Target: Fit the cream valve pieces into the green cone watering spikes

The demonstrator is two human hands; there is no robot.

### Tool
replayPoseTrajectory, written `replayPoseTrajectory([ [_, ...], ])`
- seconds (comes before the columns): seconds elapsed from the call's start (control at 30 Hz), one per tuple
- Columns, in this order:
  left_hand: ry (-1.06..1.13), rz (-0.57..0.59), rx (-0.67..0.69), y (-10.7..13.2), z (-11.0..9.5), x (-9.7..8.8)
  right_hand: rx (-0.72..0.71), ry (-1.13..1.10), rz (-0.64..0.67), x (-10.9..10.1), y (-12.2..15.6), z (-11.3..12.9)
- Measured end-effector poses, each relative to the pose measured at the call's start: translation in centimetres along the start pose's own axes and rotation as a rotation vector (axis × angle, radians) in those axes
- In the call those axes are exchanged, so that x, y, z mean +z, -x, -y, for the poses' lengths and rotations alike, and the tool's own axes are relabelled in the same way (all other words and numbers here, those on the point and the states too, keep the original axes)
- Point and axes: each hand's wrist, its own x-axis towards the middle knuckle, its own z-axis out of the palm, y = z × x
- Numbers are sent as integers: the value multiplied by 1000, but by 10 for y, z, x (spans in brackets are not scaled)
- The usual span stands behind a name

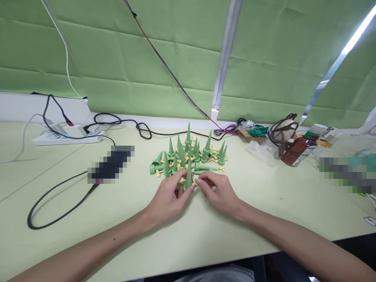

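A cluster of several green plastic cones [188, 154] stands and lies on the pale green table [132, 219], mixed with small yellow pieces [214, 156]. My left hand [169, 197] pinches one upright green cone [188, 178] at the near edge of the cluster. My right hand [219, 194] is beside it with fingers curled. Its fingertips meet the base of the same cone, where a small yellow piece [194, 183] shows.
A white power strip [69, 135] with black cables [58, 207] lies at the back left, with a blurred dark device [110, 164] nearer. A brown bag [289, 147], clear plastic wrapping [260, 150] and clutter sit at the right. Green blinds [147, 58] hang behind.
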Motion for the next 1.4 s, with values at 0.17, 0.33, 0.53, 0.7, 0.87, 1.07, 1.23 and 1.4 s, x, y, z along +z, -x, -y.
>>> replayPoseTrajectory([
  [0.17,60,12,-34,0,0,1,8,-2,20,-1,0,1],
  [0.33,119,12,-85,-1,0,1,-3,-5,28,-1,1,3],
  [0.53,135,9,-109,-2,-1,1,-3,-9,45,-2,2,3],
  [0.7,116,13,-80,-2,-1,1,-3,-13,62,0,2,-2],
  [0.87,112,25,-79,-2,1,2,3,-4,85,0,2,-5],
  [1.07,108,40,-83,-2,3,2,11,8,93,0,2,-5],
  [1.23,119,64,-80,-2,3,2,6,34,107,0,1,-6],
  [1.4,115,74,-89,-3,4,2,9,39,105,0,1,-5],
])
